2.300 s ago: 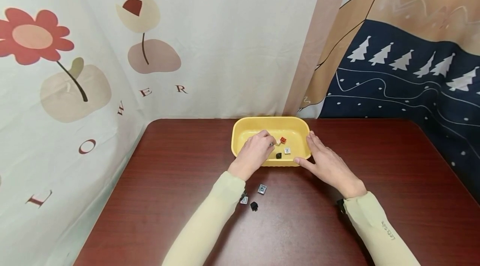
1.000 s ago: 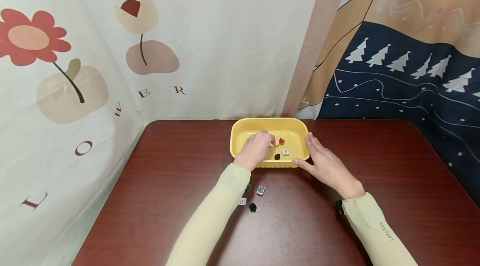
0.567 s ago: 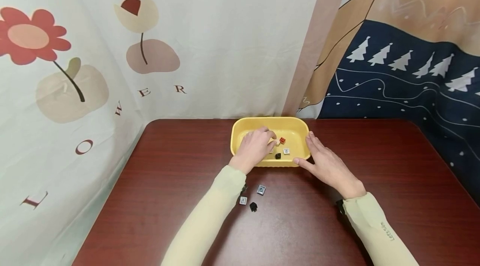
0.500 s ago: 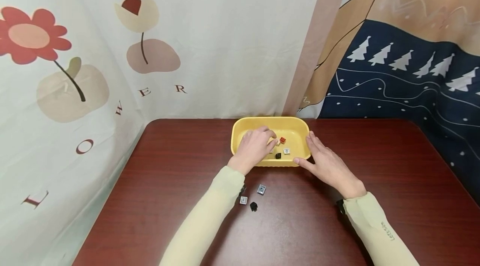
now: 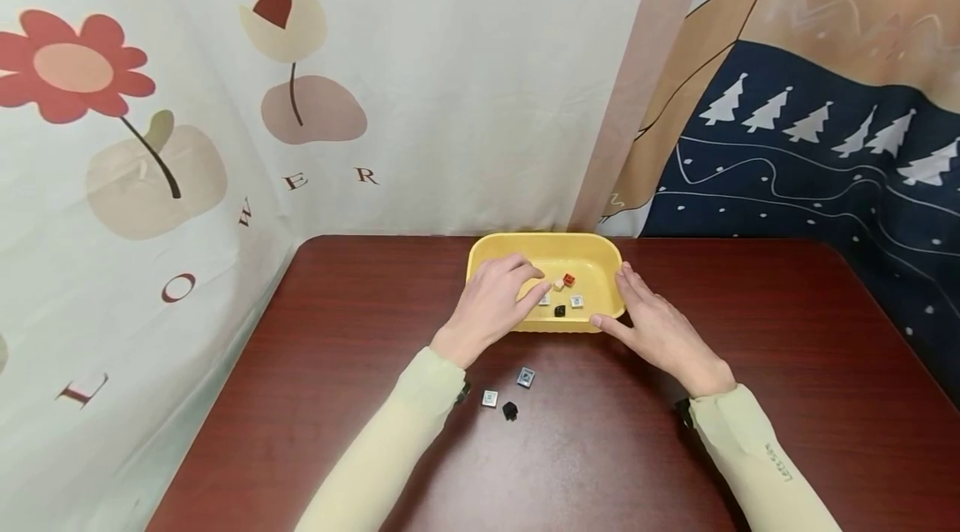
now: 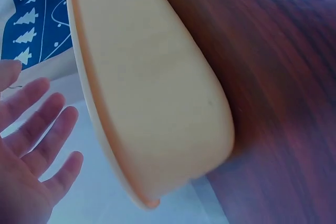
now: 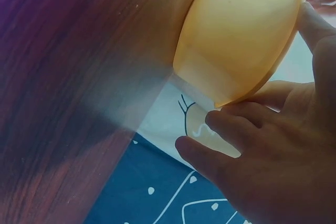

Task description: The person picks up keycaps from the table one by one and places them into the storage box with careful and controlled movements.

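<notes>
From where I stand, the yellow tub [image 5: 596, 268] is at the far side of the table [image 5: 600, 449]. The person's right hand [image 5: 663, 340] lies against its right end, thumb at the front rim, fingers nearly straight and a little apart; I think this is to keep the tub from sliding. The left hand [image 5: 491, 303] hovers above the left part, its fingers loosely spread, pinching nothing that I can see. Below lie small pieces: red [image 5: 569, 280], cream [image 5: 558, 285], black [image 5: 560, 311] and two white ones [image 5: 577, 302]. Three more pieces [image 5: 526, 378] rest nearer the person, perhaps so placed for easy reach.
</notes>
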A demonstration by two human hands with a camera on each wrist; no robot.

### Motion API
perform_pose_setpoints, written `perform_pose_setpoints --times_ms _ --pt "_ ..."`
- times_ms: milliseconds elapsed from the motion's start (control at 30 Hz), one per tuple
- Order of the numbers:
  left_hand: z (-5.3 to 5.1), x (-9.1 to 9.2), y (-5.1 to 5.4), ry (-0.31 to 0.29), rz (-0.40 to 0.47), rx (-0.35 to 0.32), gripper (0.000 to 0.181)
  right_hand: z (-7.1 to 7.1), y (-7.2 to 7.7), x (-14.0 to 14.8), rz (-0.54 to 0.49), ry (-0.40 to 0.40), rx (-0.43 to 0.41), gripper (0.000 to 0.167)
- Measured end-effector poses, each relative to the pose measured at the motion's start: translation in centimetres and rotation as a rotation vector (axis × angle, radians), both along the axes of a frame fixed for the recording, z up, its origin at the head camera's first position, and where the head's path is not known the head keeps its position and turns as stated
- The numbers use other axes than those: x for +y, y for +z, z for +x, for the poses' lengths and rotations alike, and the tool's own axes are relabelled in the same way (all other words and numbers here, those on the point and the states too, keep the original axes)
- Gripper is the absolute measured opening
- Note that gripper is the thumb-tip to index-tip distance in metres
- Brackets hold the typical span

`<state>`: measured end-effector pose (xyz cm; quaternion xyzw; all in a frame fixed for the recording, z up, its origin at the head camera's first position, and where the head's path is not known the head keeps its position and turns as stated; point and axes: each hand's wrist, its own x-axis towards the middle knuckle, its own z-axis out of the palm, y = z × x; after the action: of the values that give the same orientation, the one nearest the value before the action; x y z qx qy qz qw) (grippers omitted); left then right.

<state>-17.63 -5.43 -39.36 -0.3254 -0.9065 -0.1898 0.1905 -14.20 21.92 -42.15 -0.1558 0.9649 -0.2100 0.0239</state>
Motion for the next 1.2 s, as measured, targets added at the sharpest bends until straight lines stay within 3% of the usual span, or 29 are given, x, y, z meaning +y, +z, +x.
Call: perform_pose_setpoints --times_ms 567,1200 --pt "2.6 -3.2 -0.4 -0.017 0.009 0.023 0.022 0.3 -0.1 0.0 0.039 0.019 0.047 0.094" --pt "4.7 -6.3 -1.3 -0.044 -0.032 0.052 0.019 0.6 -0.2 -0.3 0.096 0.007 0.005 0.099"
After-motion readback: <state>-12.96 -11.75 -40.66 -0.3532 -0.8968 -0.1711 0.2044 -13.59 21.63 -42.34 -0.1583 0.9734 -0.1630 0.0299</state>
